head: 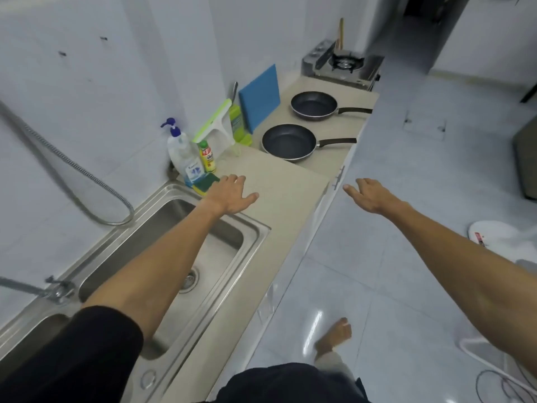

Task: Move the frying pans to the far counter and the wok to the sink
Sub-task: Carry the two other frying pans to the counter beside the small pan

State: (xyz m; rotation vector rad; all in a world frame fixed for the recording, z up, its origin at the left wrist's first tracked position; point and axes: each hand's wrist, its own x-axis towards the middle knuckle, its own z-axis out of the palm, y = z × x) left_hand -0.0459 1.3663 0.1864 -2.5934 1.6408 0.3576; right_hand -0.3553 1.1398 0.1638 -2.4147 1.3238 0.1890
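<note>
Two dark frying pans sit on the beige counter [279,181], handles pointing right: the nearer pan [289,142] and the farther pan [313,105]. My left hand [231,194] hovers over the counter beside the sink, fingers spread, holding nothing, a short way in front of the nearer pan. My right hand [367,194] is out past the counter's edge over the floor, also open and empty. The steel sink [226,231] lies under my left forearm and holds no cookware. No wok is in view.
A gas stove [344,66] stands at the counter's far end. Against the wall are a blue board [259,96], a green-and-white squeegee [213,126], a soap pump bottle [183,154], a small yellow bottle [207,157] and a sponge [205,183]. A tap [58,289] sits at the sink's left.
</note>
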